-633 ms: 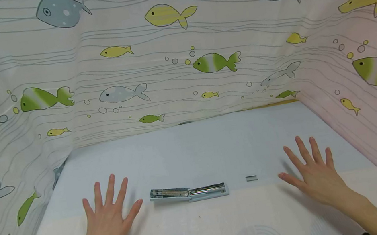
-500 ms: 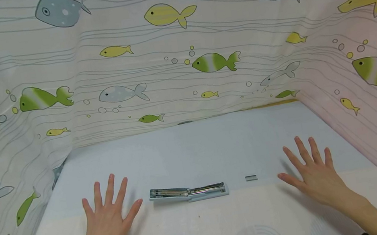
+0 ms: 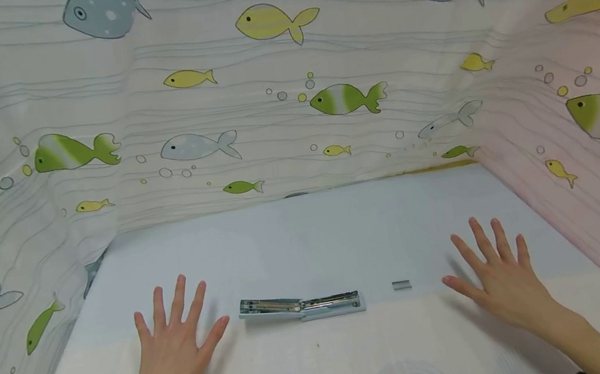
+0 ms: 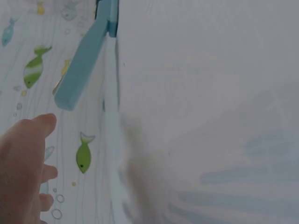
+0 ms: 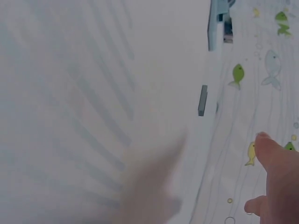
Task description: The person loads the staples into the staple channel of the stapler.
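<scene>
left hand (image 3: pixel 172 351) + right hand (image 3: pixel 507 285): grip wide, fingers spread | stapler (image 3: pixel 302 309): unfolded on surface (image 3: pixel 307 237), between hands | staples (image 3: pixel 401 285): between stapler and right hand | fish-print curtain (image 3: pixel 259 106): back, both sides

High forward-and-down head view; lower, nearer wrist views from both sides, all sharing the light-blue stapler (image 3: pixel 308 308).

Stapler (image 3: pixel 302 308): outer shell (image 4: pixel 80 65) smooth plastic, mostly matt; inner rails (image 3: pixel 329 301) bright metal w/ glossy highlights. Staple strip (image 3: pixel 401 285): grey metal, low sheen. Tabletop (image 3: pixel 307 237): smooth, matt covering, cloth vs. plastic film unclear. Surrounding curtain (image 3: pixel 260 112): thin, smooth sheet matl., lightly creased, w/ faint gloss at far L; cloth vs. plastic likewise unclear.
</scene>
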Available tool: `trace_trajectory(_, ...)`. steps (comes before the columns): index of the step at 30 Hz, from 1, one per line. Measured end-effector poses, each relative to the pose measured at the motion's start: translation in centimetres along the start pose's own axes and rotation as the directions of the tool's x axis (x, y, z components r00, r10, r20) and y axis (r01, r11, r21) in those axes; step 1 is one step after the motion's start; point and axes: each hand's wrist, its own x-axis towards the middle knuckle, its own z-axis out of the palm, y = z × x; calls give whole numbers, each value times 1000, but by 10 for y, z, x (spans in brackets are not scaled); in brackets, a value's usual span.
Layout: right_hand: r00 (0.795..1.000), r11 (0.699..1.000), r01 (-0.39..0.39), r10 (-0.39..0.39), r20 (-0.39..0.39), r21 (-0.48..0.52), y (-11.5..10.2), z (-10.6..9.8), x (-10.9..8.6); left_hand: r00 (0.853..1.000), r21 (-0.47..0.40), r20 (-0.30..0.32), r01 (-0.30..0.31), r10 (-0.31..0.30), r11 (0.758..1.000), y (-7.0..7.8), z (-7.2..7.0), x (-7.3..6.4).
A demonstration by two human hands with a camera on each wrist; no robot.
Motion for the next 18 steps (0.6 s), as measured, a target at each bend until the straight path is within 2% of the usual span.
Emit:
trace_trajectory(7,1000,1000,1,-1,-5,-9,-2,-3,0,1000,-12,-6,-21,21,1000,0,-2,2)
trace_trajectory(12,1000,1000,-3,3,-9,-2,-4,-3,-1,997,-24,47,-53,55,998,4,-3,1)
trace_trajectory(15,1000,1000,-2,2,-10,20,-5,-3,-2,995,-78,87,-50,57,996,7,-1,1)
trace_trajectory(18,1000,999,4,-4,-18,43,-7,-2,-2,994,-150,95,-33,48,988,11,1,1)
